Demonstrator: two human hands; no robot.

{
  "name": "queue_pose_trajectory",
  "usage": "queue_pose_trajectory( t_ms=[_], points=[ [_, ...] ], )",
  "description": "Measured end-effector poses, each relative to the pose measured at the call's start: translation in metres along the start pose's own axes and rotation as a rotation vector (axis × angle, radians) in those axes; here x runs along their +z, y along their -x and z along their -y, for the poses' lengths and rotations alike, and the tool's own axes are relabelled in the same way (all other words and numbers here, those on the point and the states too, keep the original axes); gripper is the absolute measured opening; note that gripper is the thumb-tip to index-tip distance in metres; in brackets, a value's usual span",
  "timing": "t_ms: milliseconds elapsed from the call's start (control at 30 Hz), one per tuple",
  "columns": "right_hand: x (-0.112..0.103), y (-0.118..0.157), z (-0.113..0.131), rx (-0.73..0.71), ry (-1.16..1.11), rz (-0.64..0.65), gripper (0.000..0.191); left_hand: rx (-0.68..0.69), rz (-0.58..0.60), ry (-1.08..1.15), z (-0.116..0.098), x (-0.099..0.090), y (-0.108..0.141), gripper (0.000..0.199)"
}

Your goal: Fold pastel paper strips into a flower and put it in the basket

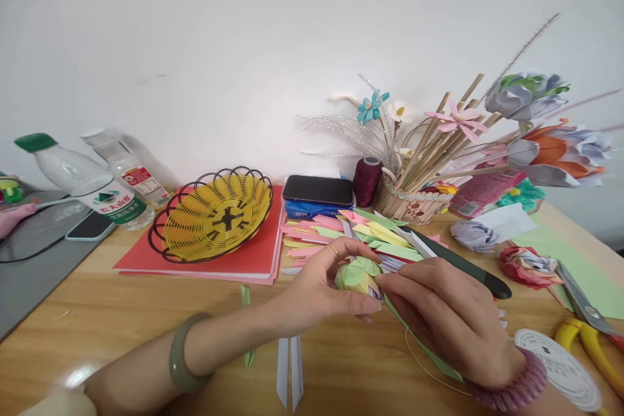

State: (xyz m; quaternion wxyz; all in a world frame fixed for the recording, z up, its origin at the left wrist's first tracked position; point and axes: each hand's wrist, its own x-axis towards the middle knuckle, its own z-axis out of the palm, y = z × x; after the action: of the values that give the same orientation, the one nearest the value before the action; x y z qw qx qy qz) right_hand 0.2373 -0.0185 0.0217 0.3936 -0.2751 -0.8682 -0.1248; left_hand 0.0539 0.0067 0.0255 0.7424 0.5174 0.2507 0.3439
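A rounded folded-paper flower (358, 275) in light green and pale yellow sits in my left hand (322, 289), its fingers curled around it. My right hand (433, 312) reaches it from the right, thumb and fingertips pinched on its lower right edge. What those fingertips press is partly hidden. A long green paper strip (429, 344) runs down beneath my right hand. Behind the hands lies a pile of folded paper strips (322, 231) in pink, yellow, green and white. Below my left wrist lie two white folded strips (290, 370) and a green one (246, 299).
A yellow woven basket (195, 224) rests on red paper (136, 253) at left, near plastic bottles (121, 198). Behind are a phone (319, 190), a maroon thread spool (366, 182) and a holder with sticks (404, 201). Scissors (582, 299), yellow-handled pliers (589, 344) and a white disc (556, 364) lie right.
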Motion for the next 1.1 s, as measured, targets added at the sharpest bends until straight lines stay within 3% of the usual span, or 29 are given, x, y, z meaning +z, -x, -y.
queue_pose_trajectory(
  t_ms=[267,533,733,1100],
  points=[
    [0.003,0.0,-0.001,0.04,0.028,-0.002,0.029,-0.006,0.015,0.009,-0.001,0.001,0.0,0.04],
    [0.005,-0.011,0.005,0.218,-0.113,-0.012,0.015,-0.008,0.003,-0.025,0.001,0.0,0.0,0.043],
    [0.007,-0.008,0.006,0.237,0.035,-0.103,0.016,-0.023,0.001,-0.033,0.0,0.0,0.001,0.043],
    [0.0,-0.002,0.001,0.035,0.157,-0.02,0.025,0.032,-0.019,-0.098,0.0,0.001,0.002,0.043]
  ],
)
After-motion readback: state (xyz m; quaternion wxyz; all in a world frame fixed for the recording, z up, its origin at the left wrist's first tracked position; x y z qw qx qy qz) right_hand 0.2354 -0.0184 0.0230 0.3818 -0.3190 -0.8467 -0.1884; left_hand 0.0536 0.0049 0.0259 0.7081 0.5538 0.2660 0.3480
